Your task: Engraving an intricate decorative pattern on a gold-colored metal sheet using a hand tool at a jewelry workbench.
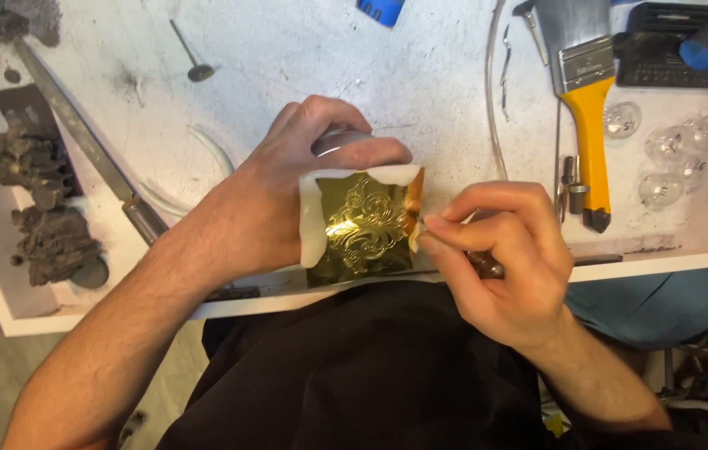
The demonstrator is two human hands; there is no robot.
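Gripping a gold sheet (368,227) with raised scrollwork, the left hand (287,187) wraps around a rounded grey form underneath, thumb on top and fingers curled over the far edge. The sheet sits at the near edge of the white workbench (304,58), just above the person's dark apron (354,375), with a pale waxy layer (310,221) showing along its left and far sides. The right hand (500,258) is closed around a slim dark-handled tool (484,265), its tip meeting the sheet's right edge; the tip itself is too small to make out.

Farther right lie a yellow-handled paintbrush (589,108), a few clear glass bulbs (670,154) and a black tray (679,50). A long metal file (87,146) and dark lumps of pitch-like material (41,196) rest on the left.

Judging from this hold, the thin metal looks easy to crease or tear if the tool presses too hard or skids off the edge. A slip could also drive the tip toward the left thumb, which sits close by. The piece hangs partly past the bench edge, so a loosened grasp could drop it into the lap.
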